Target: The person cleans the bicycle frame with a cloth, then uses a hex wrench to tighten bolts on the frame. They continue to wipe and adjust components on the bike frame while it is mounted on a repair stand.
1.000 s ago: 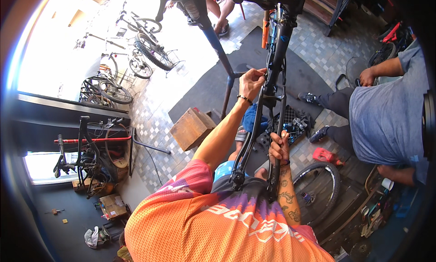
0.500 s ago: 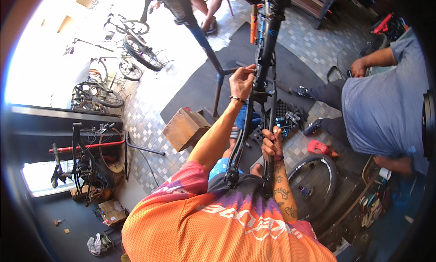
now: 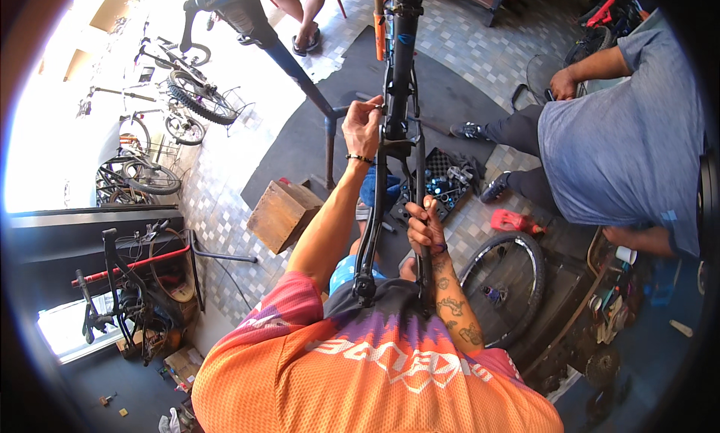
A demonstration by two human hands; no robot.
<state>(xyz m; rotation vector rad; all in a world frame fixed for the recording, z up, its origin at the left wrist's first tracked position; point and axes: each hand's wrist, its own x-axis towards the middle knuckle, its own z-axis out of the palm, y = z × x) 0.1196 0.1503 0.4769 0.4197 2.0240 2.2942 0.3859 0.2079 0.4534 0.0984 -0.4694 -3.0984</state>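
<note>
A black bicycle frame (image 3: 403, 65) hangs in front of me, its two rear stays reaching back toward my chest. At the left side of the frame, near the pivot area, my left hand (image 3: 363, 130) is closed in a pinch. What its fingertips hold is too small to make out. My right hand (image 3: 427, 229) is wrapped round the right rear stay (image 3: 424, 275) with its thumb up. Left of the frame stands a dark repair stand (image 3: 300, 76). An orange tube-like part (image 3: 380, 37) runs beside the frame higher up.
Below the frame lies a dark mat (image 3: 289, 159) with a wooden box (image 3: 282, 215) and a tray of small parts (image 3: 442, 179). To the right are a wheel (image 3: 534, 283), a red bottle (image 3: 513, 221) and another person in a grey shirt (image 3: 615, 140). Several bicycles (image 3: 199, 95) stand at left.
The whole scene has shifted left and slightly up in view. Both hands keep about the same places on the frame; the left is still pinched, the right still wrapped round the stay.
</note>
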